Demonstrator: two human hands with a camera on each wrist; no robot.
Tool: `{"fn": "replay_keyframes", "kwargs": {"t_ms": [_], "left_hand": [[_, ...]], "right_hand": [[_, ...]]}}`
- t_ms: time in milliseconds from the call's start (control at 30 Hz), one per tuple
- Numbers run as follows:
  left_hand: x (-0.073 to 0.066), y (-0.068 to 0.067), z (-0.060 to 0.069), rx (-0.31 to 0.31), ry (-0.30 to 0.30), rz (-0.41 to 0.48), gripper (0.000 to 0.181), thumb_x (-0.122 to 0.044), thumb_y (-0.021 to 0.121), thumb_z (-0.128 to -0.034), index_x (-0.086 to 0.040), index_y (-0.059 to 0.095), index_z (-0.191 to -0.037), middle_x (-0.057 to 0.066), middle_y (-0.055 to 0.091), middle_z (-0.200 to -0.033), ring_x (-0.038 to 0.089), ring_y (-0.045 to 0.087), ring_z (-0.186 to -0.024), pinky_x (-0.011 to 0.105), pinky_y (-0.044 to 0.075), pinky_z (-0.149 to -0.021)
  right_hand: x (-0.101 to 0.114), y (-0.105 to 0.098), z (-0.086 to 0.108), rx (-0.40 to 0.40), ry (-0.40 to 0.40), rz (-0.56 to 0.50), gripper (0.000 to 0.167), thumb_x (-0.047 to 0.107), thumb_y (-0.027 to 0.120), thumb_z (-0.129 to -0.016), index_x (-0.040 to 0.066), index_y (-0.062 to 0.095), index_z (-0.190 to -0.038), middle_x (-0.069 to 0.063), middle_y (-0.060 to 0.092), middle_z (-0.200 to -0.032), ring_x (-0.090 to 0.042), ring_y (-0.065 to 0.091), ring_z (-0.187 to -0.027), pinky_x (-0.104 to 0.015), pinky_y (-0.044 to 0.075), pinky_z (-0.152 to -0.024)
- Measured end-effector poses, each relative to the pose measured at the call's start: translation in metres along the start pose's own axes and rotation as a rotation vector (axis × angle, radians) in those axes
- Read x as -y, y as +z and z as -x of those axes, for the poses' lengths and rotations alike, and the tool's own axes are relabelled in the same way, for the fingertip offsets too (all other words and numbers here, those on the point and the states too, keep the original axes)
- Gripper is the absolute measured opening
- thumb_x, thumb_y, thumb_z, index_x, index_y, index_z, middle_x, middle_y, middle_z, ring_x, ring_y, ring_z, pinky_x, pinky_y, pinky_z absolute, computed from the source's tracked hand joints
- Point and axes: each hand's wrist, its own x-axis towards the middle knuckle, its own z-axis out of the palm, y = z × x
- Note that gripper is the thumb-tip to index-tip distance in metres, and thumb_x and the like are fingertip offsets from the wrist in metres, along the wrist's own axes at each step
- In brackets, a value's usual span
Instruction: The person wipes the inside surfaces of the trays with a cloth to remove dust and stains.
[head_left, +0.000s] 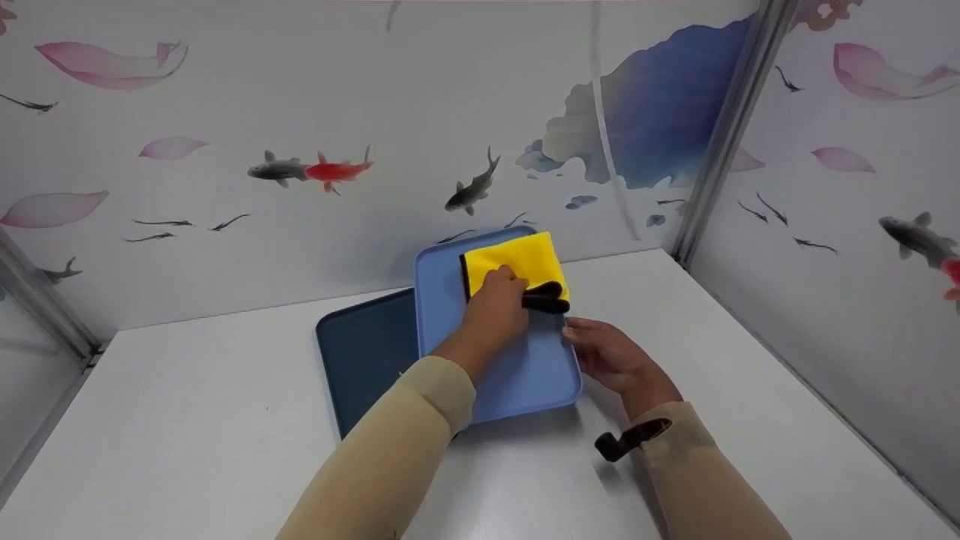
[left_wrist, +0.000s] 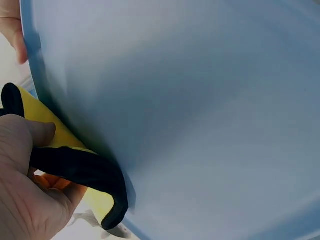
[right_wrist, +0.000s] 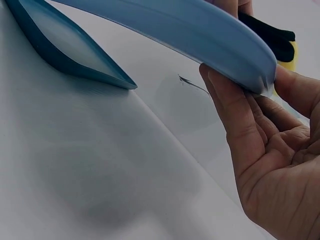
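A light blue tray [head_left: 517,367] is held up at a tilt above the table, its far end toward the back wall. My right hand [head_left: 611,356] grips its right edge; in the right wrist view the thumb and fingers [right_wrist: 235,105] pinch the rim from both sides. My left hand [head_left: 495,307] holds a folded yellow cloth [head_left: 529,259] with black edging against the tray's upper right part. In the left wrist view the cloth [left_wrist: 75,167] is bunched between thumb and fingers, along the tray's edge.
A dark blue tray [head_left: 367,360] lies on the white table [head_left: 210,405], partly hidden behind the light blue one and my left arm. White walls [head_left: 420,90] painted with fish and petals enclose the table's back and sides. A black band [head_left: 634,439] circles my right wrist.
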Motion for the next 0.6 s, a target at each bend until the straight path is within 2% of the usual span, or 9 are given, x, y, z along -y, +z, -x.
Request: {"fn": "replay_keyframes", "kwargs": {"t_ms": [200, 400, 467, 600], "left_hand": [[-0.0051, 0.0008, 0.0040, 0.016, 0.048, 0.046, 0.034, -0.014, 0.063, -0.0986, -0.010, 0.069, -0.132, 0.006, 0.070, -0.123, 0.023, 0.062, -0.111, 0.036, 0.051, -0.107], [-0.0095, 0.0021, 0.0047, 0.066, 0.073, 0.041, 0.022, -0.018, 0.063, -0.1010, -0.012, 0.073, -0.119, 0.002, 0.074, -0.108, 0.020, 0.062, -0.095, 0.035, 0.054, -0.100], [-0.0097, 0.0033, 0.0044, 0.073, 0.103, 0.017, 0.020, -0.014, 0.061, -0.1018, -0.011, 0.074, -0.117, 0.003, 0.074, -0.107, 0.021, 0.062, -0.095, 0.034, 0.054, -0.099], [-0.0086, 0.0047, 0.0035, 0.091, 0.151, -0.053, 0.025, -0.006, 0.059, -0.1032, -0.012, 0.075, -0.121, 0.004, 0.073, -0.114, 0.020, 0.062, -0.104, 0.032, 0.052, -0.105]], "right_hand": [[-0.0028, -0.0007, -0.0006, 0.007, 0.001, -0.049, 0.022, 0.010, 0.057, -0.105, 0.019, 0.078, -0.105, 0.005, 0.073, -0.089, -0.009, 0.066, -0.078, -0.021, 0.057, -0.074], [-0.0017, -0.0015, -0.0015, -0.003, -0.010, -0.052, 0.022, 0.010, 0.057, -0.105, 0.017, 0.078, -0.104, 0.004, 0.073, -0.093, -0.010, 0.067, -0.084, -0.022, 0.059, -0.079], [-0.0015, -0.0018, -0.0016, -0.015, -0.008, -0.052, 0.021, 0.010, 0.058, -0.105, 0.017, 0.078, -0.104, 0.004, 0.074, -0.096, -0.011, 0.067, -0.085, -0.022, 0.059, -0.079], [-0.0005, -0.0027, 0.0001, -0.033, 0.010, -0.050, 0.021, 0.010, 0.061, -0.103, 0.019, 0.080, -0.106, 0.004, 0.074, -0.099, -0.011, 0.066, -0.084, -0.021, 0.058, -0.078]]}}
